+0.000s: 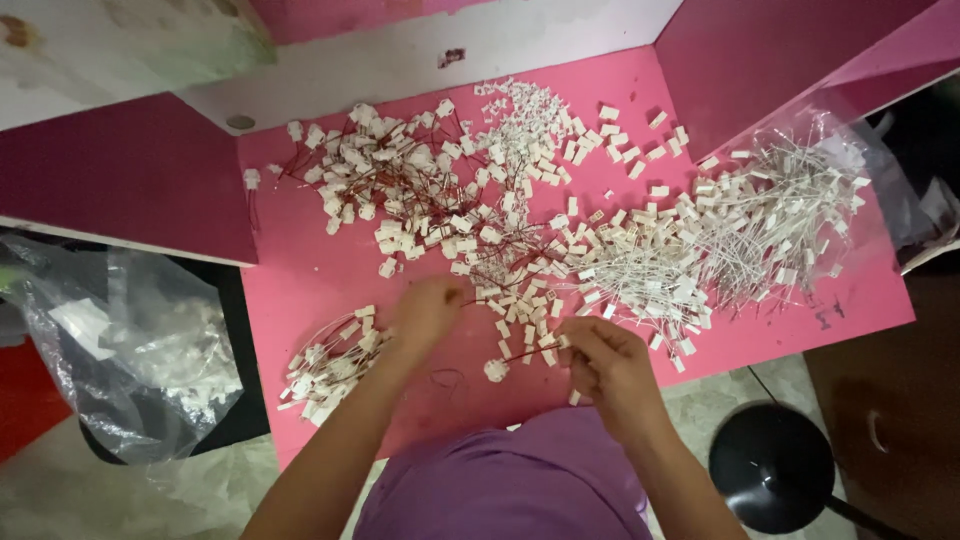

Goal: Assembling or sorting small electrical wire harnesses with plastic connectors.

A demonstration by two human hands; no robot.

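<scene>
So our right hand [612, 362] is pinched shut on a thin dark-red wire with a small white plastic connector [497, 369] hanging at its end, held just above the pink worktop [300, 275]. Our left hand [428, 312] reaches into the near edge of the big tangle of red-wired white connectors [400, 190]; the fingers are curled down into the parts, and we can't tell whether they grip anything.

Progress-wise, we'd guess we're early on. The small bunch of wired connectors [325, 365] by our left forearm looks like the finished lot, and it's tiny next to what's left: the red-wired tangle, the scatter of loose white plastic housings [560, 130] toward the back, and the heap of white-wired connectors [640, 265] spilling out of a clear plastic bag [850, 170] on the right.

Room is tight. Parts cover most of the middle, with bare pink only at the left and along the near edge, where the small bunch sits close to the drop. A second clear plastic bag of white parts [130, 340] hangs off the left side, and a black round stool [772, 465] stands right of us.
</scene>
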